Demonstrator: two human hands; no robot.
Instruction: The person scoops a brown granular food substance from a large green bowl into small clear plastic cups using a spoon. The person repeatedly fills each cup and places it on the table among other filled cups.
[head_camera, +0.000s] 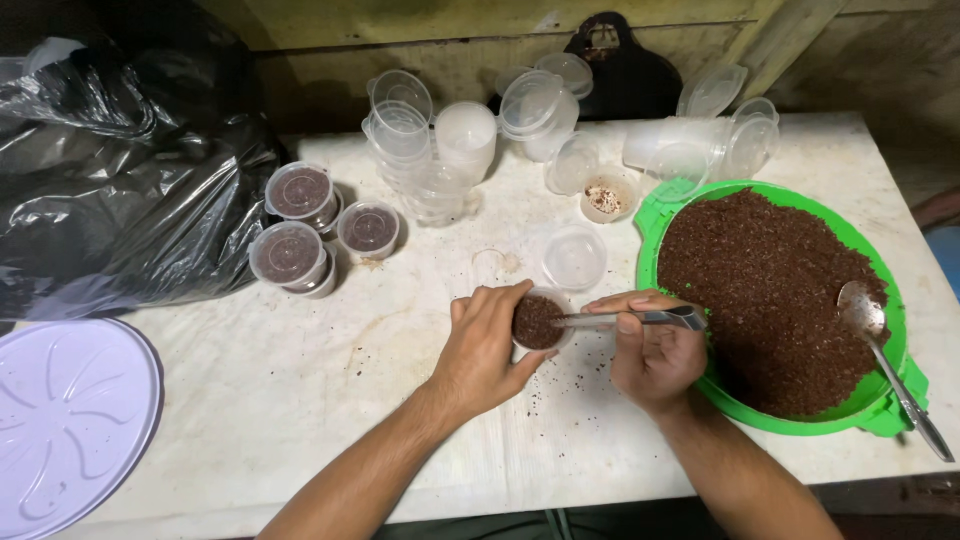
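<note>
My left hand (482, 345) grips a small clear plastic cup (538, 322) filled with dark brown granular soil, resting on the white table (300, 380). My right hand (655, 350) holds a metal spoon (640, 318) by its handle, with the spoon's tip lying on the soil in the cup. Just to the right sits a round green tray (880, 405) heaped with the same brown soil. A second metal spoon (885, 350) lies in the tray at its right side.
Three lidded cups of soil (300, 225) stand at the left. Empty clear cups and lids (470, 135) crowd the back, one cup (605, 195) holding pale bits. A black plastic bag (110, 170) fills the far left, a white round lid (65, 420) the near left.
</note>
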